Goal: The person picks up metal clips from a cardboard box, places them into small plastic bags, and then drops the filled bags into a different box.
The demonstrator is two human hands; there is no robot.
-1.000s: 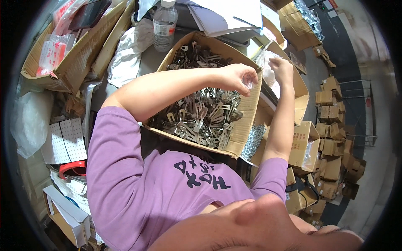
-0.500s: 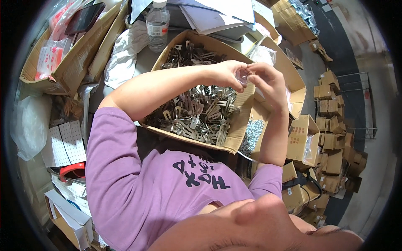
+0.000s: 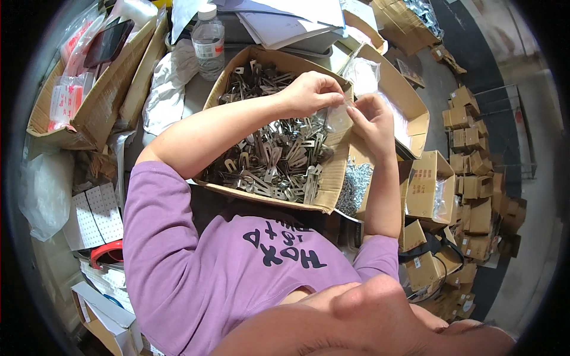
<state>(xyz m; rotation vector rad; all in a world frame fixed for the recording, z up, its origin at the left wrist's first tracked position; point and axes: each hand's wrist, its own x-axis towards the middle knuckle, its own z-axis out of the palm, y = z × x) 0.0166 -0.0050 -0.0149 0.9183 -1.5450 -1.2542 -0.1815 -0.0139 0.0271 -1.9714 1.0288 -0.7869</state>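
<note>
Above the right side of a cardboard box of metal hair clips, my two hands meet fingertip to fingertip. My left hand is closed in a pinch on the edge of a small clear plastic bag. The thumb and fingers of my right hand pinch the same bag from the other side. The bag hangs below the fingertips, see-through and hard to outline; whether anything is inside I cannot tell.
A water bottle and white cloth stand behind my left arm. Papers lie at the back. Small silvery pieces fill a box beneath my right forearm. At left, an open carton holds packets and a phone.
My hands have shifted slightly left. My left hand has turned from cupping the clear plastic to pinching its edge, and the bag now hangs lower and more spread out.
</note>
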